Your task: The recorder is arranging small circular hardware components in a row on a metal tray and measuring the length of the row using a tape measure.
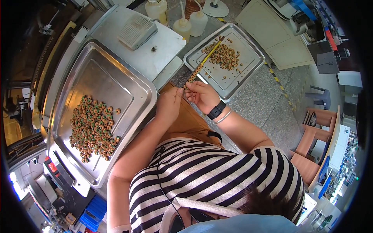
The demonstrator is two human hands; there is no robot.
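Note:
A thin yellow rod (211, 53) slants up and away from my hands over the right-hand tray. Small copper-coloured rings (196, 72) are threaded in a row along its near part. My right hand (203, 95), with a black watch on the wrist, is closed with thumb and fingers around the rod's near end. Right beside it, my left hand (169, 104) is closed in a pinch, its fingertips almost touching the right hand's. What the left fingers hold is too small to tell. Both hands are in front of my lap, between two metal trays.
The large metal tray (116, 73) on my left bears a heap of small copper and green ring parts (93, 130). The right tray (247, 76) holds loose rings (224, 57). A grey foot pedal (136, 32) rests on a white surface; plastic bottles (198, 22) stand behind.

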